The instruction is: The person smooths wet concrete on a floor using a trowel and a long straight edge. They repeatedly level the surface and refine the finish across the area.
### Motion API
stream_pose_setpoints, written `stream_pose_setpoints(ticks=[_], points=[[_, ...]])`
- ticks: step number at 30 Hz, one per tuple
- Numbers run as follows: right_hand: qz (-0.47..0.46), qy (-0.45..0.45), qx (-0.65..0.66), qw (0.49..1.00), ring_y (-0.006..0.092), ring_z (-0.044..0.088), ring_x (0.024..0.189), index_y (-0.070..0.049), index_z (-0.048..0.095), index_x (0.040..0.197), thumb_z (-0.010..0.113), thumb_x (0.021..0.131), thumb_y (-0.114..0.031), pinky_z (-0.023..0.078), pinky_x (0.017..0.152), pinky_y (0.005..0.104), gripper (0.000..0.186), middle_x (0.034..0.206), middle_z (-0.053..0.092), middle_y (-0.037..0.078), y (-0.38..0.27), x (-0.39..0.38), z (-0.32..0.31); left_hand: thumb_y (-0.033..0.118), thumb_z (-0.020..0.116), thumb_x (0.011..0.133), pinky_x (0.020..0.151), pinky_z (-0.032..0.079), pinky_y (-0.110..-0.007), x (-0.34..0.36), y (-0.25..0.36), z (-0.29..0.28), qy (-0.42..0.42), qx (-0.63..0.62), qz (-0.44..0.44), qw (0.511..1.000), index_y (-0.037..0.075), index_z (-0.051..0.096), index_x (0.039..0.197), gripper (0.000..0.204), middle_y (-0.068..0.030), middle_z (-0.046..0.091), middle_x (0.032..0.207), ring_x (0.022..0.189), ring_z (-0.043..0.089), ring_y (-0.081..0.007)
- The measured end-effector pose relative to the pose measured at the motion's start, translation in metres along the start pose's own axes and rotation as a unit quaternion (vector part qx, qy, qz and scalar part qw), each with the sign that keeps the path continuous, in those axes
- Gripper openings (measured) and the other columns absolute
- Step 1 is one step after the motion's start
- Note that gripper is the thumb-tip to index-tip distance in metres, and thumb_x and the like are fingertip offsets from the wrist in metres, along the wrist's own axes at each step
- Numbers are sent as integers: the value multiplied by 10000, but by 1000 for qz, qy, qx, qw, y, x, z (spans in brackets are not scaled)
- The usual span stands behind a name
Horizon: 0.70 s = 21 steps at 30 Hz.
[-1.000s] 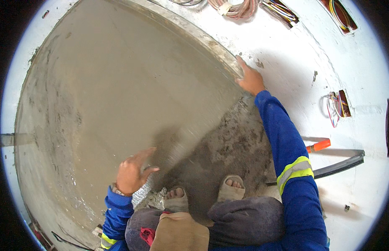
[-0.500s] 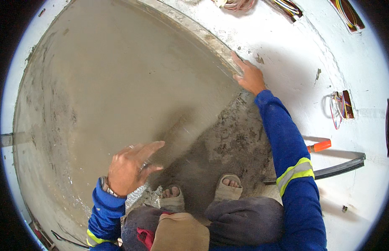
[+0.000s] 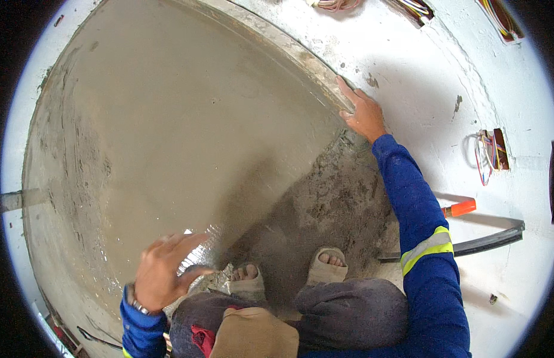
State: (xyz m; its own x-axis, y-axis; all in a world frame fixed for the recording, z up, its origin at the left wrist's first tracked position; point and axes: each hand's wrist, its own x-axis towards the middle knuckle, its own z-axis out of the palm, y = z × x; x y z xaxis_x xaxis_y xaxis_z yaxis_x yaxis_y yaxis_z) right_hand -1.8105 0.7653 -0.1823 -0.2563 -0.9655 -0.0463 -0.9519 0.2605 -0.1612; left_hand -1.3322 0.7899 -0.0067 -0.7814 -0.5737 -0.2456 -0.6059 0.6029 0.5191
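My left hand (image 3: 168,270) hovers over the wet grey screed at the lower left, thumb and fingers apart, nothing held. A metal-banded watch (image 3: 140,303) sits on that wrist. My right hand (image 3: 364,116) reaches to the foot of the white wall, its index finger stretched out against the pale edging strip (image 3: 307,58) that curves along the floor. No tool shows in it, though its lower fingers are partly hidden. Smooth wet screed (image 3: 169,119) covers the floor ahead, ending in a slanting edge beside darker rough ground (image 3: 330,197).
Wires hang from a wall box (image 3: 497,149) at the right, with more boxes above. An orange-handled tool (image 3: 462,207) and a black curved strip (image 3: 486,243) rest by the wall. My sandalled feet (image 3: 326,267) stand on the rough ground.
My left hand has moved down and slightly left over the screed, still apart from it. My right hand has shifted slightly right and down, staying at the wall's foot.
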Motion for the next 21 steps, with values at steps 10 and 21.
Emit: stream_pose_setpoints(ticks=[10,21], points=[[-17,25,-15,999,443,581,1173,-427,209,1533,721,842,-235,495,978,508,881,1353,528,277,-3,-8,14,298,826,691,817,528,-403,47,35,2,1,-69,100,993,67,664,1172,558,-148,692,1134,977,675,-335],[-23,30,-9,999,442,570,1190,-413,245,1529,709,841,-196,486,992,511,858,1384,497,286,-7,-4,18,293,824,704,802,537,-410,56,36,11,18,-112,134,984,78,649,1202,570,-157,698,1103,931,679,-353]])
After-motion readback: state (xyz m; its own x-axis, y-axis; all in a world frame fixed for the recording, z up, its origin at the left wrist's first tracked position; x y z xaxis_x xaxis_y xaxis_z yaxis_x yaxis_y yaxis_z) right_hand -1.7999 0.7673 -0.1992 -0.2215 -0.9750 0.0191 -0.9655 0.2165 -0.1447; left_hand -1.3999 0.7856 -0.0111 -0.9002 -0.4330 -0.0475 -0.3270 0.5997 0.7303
